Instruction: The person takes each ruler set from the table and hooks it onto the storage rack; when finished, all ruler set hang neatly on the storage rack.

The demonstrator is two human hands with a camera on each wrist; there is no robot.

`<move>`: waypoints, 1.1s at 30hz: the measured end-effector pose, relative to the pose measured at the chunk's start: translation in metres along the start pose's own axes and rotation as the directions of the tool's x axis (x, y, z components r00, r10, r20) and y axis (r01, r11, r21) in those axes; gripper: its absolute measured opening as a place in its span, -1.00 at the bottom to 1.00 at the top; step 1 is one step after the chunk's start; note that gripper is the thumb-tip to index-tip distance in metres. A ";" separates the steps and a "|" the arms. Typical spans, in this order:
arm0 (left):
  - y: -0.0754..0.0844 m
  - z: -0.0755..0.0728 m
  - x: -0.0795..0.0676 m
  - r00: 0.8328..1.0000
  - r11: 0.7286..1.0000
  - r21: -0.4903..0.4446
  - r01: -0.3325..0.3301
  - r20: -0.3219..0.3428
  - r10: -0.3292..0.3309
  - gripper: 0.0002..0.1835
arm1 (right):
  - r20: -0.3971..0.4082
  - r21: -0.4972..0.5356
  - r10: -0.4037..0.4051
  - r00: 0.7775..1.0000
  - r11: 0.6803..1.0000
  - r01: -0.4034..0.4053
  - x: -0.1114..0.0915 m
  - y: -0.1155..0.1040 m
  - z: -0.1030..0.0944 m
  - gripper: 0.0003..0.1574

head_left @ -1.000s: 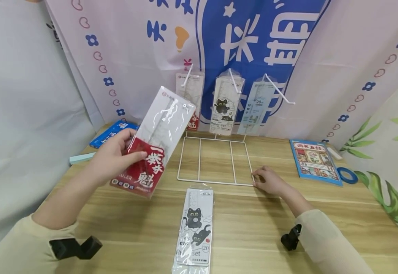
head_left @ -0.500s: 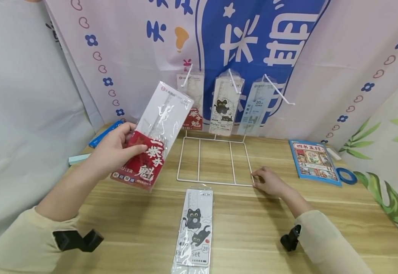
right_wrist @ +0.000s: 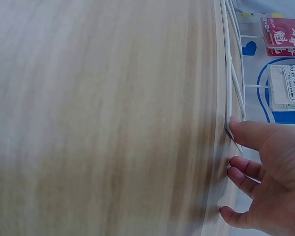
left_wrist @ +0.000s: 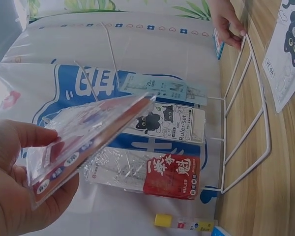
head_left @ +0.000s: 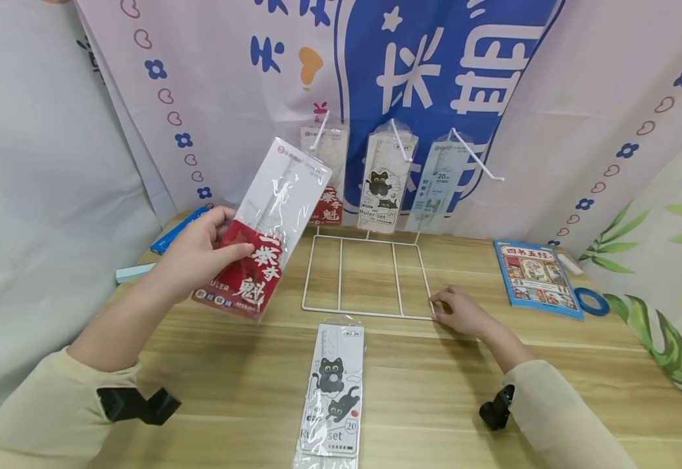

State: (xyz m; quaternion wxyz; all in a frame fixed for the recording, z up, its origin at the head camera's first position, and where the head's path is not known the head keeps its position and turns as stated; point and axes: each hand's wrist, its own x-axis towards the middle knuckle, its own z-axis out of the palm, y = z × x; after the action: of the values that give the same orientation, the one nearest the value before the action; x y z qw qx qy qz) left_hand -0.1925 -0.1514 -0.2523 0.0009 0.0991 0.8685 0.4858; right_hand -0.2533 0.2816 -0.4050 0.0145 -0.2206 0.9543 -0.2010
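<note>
My left hand (head_left: 202, 254) grips a ruler set (head_left: 282, 202) in clear packaging with a red lower part, thumb across its front. It is tilted in the air, left of the wire display rack (head_left: 370, 315). In the left wrist view, this ruler set (left_wrist: 83, 137) appears nearly edge-on. My right hand (head_left: 462, 310) pinches the front right corner of the rack's white base; in the right wrist view, the thumb of my right hand (right_wrist: 275, 172) touches the wire. A cat-print ruler set (head_left: 331, 391) lies flat on the table before the rack.
On the rack's hooks hang a red-and-white ruler set (head_left: 324, 176), a cat-print one (head_left: 386, 182) and a light blue one (head_left: 439, 189). A blue-edged booklet (head_left: 537, 277) and blue tape roll (head_left: 591, 301) lie right. A glue stick (left_wrist: 184, 222) shows beyond the rack.
The left hand and its ruler set have risen slightly, and the packet has turned a little. The right hand stays at the rack's corner.
</note>
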 end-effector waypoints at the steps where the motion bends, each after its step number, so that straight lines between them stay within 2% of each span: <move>1: 0.000 0.000 0.002 1.000 1.000 0.000 0.005 0.001 -0.005 -0.48 | -0.001 0.000 0.002 1.000 1.000 -0.002 0.000 0.000 0.000 -0.56; 6: -0.005 0.004 0.021 1.000 1.000 0.012 0.028 -0.011 -0.028 -0.51 | 0.001 0.001 0.001 1.000 1.000 -0.001 0.001 0.002 -0.001 -0.57; 14: -0.018 0.009 0.059 0.996 0.998 0.037 0.048 -0.083 -0.045 -0.52 | 0.011 0.001 -0.006 1.000 1.000 0.006 0.003 0.004 0.001 -0.57; 24: -0.027 0.016 0.103 0.986 0.995 -0.009 0.103 -0.134 -0.104 -0.51 | 0.005 0.000 0.004 1.000 1.000 -0.004 0.003 0.003 0.001 -0.56; 30: -0.031 0.021 0.125 0.986 0.997 0.005 0.080 -0.150 -0.078 -0.53 | -0.005 0.004 0.015 1.000 1.000 -0.015 0.002 0.004 0.003 -0.55; 33: -0.033 0.026 0.133 0.985 0.997 -0.021 0.076 -0.154 -0.078 -0.57 | -0.010 -0.005 0.008 1.000 1.000 -0.008 0.002 0.006 0.004 -0.55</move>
State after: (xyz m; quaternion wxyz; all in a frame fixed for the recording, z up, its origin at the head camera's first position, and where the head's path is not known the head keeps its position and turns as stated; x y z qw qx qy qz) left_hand -0.3260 -0.1230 -0.2809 -0.0468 0.0276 0.8654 0.4981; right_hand -0.2573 0.2844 -0.4111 0.0099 -0.2159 0.9557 -0.1998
